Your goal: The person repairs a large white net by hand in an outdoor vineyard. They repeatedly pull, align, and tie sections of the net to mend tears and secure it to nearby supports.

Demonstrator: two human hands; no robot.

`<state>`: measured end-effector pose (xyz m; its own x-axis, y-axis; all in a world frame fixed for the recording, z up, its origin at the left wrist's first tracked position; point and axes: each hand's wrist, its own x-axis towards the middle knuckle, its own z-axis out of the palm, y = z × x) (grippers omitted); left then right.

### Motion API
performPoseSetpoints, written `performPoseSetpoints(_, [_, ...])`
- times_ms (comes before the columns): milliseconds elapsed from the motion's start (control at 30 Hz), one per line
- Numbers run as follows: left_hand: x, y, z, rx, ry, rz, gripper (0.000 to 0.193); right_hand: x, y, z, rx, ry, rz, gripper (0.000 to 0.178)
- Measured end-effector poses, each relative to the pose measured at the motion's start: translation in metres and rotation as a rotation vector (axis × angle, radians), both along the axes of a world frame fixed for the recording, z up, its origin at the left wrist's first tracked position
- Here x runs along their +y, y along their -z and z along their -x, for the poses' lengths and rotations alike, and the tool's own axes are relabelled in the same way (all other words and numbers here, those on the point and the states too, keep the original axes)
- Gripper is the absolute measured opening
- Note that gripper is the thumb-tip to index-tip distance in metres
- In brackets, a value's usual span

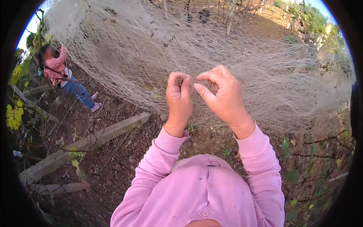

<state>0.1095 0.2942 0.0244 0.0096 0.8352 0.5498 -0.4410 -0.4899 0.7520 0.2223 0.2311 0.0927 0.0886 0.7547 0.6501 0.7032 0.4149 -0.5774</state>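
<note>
We see white netting (124, 56) spread across the upper part of the view, from the upper left to the right edge, in front of both hands. Our left hand (179, 102) is nearly closed, thumb and bent forefinger gripping a small brown clump (179, 80) against the mesh. Our right hand (227, 94) is just beside it, fingers curled, with a narrow gap between thumb and forefinger tips; we cannot tell whether a fine strand runs between them. Dark bits (166, 41) are caught higher in the mesh, and its layers partly veil the bare branches and the sunlit slope (266, 27) behind. To our left, a long wooden beam (90, 142) slants over the leaf-strewn soil (128, 159), with a shorter timber (62, 188) near its lower end; both take up ground on that side. Beyond them a co-worker (56, 64) in a pink top and jeans has a raised hand at the netting's edge. Yellow-green leaves (14, 115) hang at the far left, and thin twigs (321, 156) cross the ground on our right.
</note>
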Motion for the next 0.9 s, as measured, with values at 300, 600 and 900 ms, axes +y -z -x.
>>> performPoseSetpoints(300, [0.002,0.006,0.0,0.035,0.027,0.005,0.006,0.022,0.018,-0.005,0.318,-0.091,0.073,0.018])
performPoseSetpoints(600, [0.002,0.004,-0.013,0.052,0.039,-0.03,0.009,0.012,0.03,-0.012,1.045,-0.453,0.076,0.014])
performPoseSetpoints(900, [0.037,-0.003,-0.003,-0.091,0.001,0.23,0.009,-0.081,0.036,-0.06,0.762,-0.749,0.109,0.017])
